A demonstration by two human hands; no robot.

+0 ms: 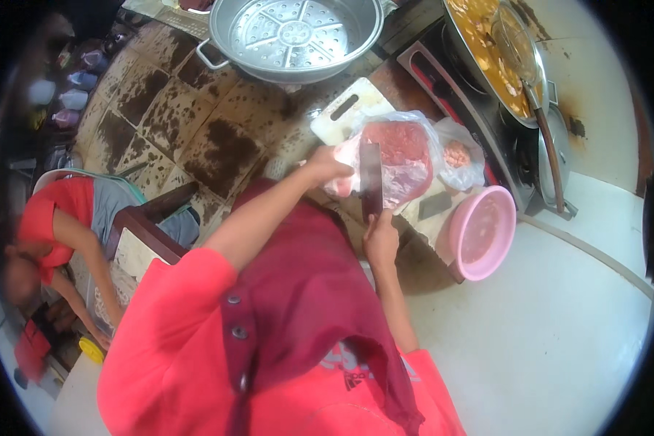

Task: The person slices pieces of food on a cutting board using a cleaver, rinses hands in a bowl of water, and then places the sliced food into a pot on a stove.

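Your knife [370, 174] at the meat [408, 149] looks smooth metal; the bag [434, 134] around it, thin glossy plastic. Beyond the meat, your steamer [294, 71] is shiny metal; this side of it, your apron [294, 269] is matt cloth.

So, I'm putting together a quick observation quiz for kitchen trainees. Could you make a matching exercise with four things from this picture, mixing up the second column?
Things
1. Knife
2. Basin
3. Large pot
4. Chopping board

Descriptions
A. White, with a slot through it
B. Silver-coloured, with a holed plate inside
C. Held in the right hand
D. Pink

Pairs: 1-C, 2-D, 3-B, 4-A
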